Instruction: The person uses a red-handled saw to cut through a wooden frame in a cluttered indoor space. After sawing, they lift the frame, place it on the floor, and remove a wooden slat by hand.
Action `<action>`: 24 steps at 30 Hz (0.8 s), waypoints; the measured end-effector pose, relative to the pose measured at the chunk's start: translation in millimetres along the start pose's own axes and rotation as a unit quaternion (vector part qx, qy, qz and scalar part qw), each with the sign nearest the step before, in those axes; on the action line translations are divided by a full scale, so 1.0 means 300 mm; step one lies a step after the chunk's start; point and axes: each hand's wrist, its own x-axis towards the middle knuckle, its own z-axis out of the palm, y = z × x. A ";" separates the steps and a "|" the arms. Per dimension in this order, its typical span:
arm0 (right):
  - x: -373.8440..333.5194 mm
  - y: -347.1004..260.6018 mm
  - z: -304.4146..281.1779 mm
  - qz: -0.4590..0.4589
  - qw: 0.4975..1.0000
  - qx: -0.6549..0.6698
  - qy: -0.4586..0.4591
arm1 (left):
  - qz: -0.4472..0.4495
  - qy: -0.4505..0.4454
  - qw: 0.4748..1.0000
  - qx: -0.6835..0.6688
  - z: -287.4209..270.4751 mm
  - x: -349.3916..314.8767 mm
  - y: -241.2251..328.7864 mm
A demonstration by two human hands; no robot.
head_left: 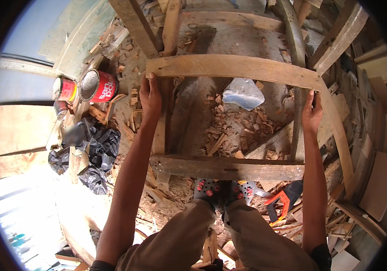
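A pale wooden board (232,66) lies crosswise in front of me. My left hand (150,98) grips its left end, with the thumb against the near edge. At the board's right end my right hand (312,113) is closed on it, near the corner where a second long board (338,128) runs back toward me. Below is a rough wooden frame (229,168), whose near rail crosses just beyond my feet. The undersides of both grips are hidden.
Wood chips and offcuts litter the floor (243,122), with a grey-white stone-like slab (243,94) inside the frame. Red cans (105,86) and black plastic bags (101,144) stand at left. An orange-and-black handsaw (283,205) lies by my feet; boards (381,185) lean at right.
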 end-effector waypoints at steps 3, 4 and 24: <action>-0.008 -0.019 0.008 0.011 1.000 -0.024 0.009 | -0.037 0.053 0.997 -0.046 0.009 -0.028 -0.004; -0.015 -0.023 0.008 0.008 0.999 -0.026 0.026 | -0.040 0.035 0.997 -0.063 0.017 -0.037 0.025; -0.049 -0.106 0.006 -0.041 0.998 -0.002 0.052 | -0.055 -0.018 0.997 -0.057 -0.016 -0.012 0.009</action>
